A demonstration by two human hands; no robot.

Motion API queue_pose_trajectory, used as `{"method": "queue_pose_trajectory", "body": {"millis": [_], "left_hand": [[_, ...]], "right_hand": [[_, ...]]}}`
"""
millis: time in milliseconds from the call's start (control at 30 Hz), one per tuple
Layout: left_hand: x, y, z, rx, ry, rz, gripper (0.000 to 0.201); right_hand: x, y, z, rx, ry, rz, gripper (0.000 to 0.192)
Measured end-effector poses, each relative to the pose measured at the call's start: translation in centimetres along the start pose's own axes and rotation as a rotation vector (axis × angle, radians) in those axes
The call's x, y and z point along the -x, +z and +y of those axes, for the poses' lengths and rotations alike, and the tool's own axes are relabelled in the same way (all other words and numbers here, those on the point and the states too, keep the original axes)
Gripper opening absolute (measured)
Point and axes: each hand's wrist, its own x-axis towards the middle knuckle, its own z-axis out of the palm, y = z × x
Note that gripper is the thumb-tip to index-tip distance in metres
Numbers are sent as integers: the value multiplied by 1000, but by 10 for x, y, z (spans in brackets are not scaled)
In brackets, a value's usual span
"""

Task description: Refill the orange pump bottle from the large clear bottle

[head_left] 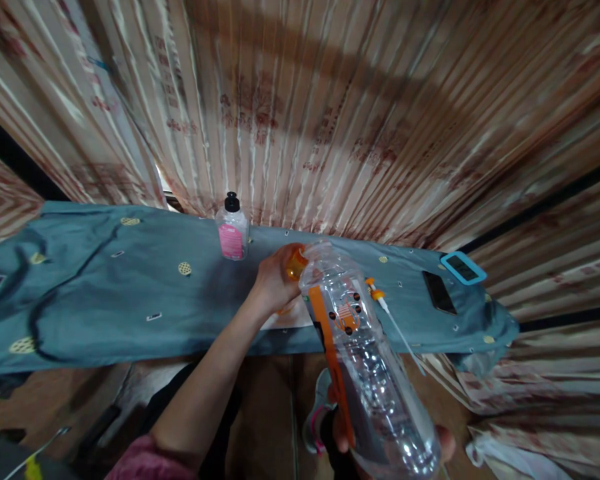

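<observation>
While the right hand [380,443] grips the bottom end of a big clear plastic bottle [365,360], the bottle tips forward so its open mouth points away from the person. Only the fingers and thumb of this hand peek out around the bottle's base, low down and close to the camera. The bottle has an orange strip running along its side. At the bottle's far end, the left hand [273,283] is closed around a small orange cup [296,263], which looks like a little funnel or cap, right by the bottle's mouth. I cannot tell if the cup touches the mouth or sits just beside it. Under the left hand is a pale sheet of paper [293,317] lying on a long table with a blue-green cloth [105,293]. Just past the left hand, a bit to its left, stands a small clear bottle with a black cap and pink label [233,230]. To the right of the big bottle's mouth lies a thin white tube with an orange tip [387,313]. Farther right, well apart from both hands, lie a black phone [439,292] and a small thing with a light blue frame [463,267]. Striped curtains [330,113] hang behind the table.
</observation>
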Motion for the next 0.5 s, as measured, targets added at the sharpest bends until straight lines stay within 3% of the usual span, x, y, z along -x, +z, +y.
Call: {"method": "queue_pose_trajectory", "body": {"millis": [133,267,500], "left_hand": [[-1,1,1,-10,8,-16,45],[-2,2,0,-26,-3,-7,46],[-2,4,-1,-17,-10,10,45]], "right_hand": [[-2,-6,0,-146,-21,-45,115],[-3,-4,-2,-314,-22,-146,101],[-2,7,-1,-414,-93,-165,94]]}}
